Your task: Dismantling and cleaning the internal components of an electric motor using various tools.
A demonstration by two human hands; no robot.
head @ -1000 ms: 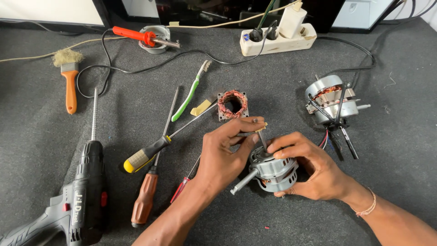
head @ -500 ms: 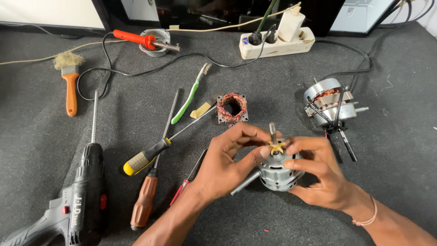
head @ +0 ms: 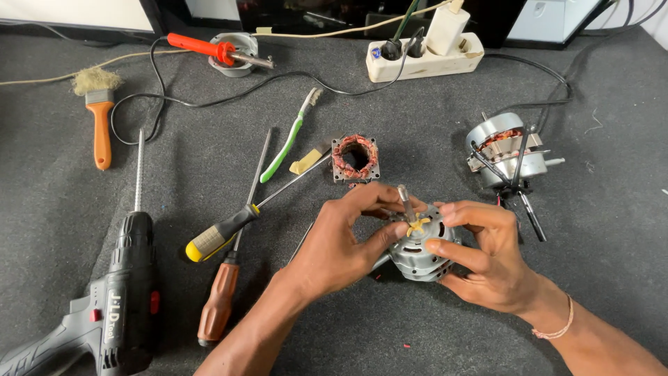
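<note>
Dark grey felt-like mat (head: 431,104) is covering the whole bench, monitor bases and a white wall edge sitting along the back. Lying around on it: orange-handled brush (head: 99,118), soldering iron (head: 209,49) in its stand, white power strip (head: 423,59), green toothbrush (head: 289,139), copper-wound stator (head: 355,157), second motor assembly (head: 508,153), yellow-black screwdriver (head: 229,226), brown-handled screwdriver (head: 226,278), grey cordless drill (head: 115,292).

Small grey motor (head: 417,251) is sitting mid-bench, front of centre, shaft up. Left hand (head: 334,244) is curling round its left side, fingertips pinching at the shaft by the yellow clip (head: 417,225). Right hand (head: 487,257) is cupping the right side, fingers half closed on the housing.

Versus half a second ago: both hands are staying on the motor and have barely moved. A second ago, the motor was lying tilted lower in the right palm.
</note>
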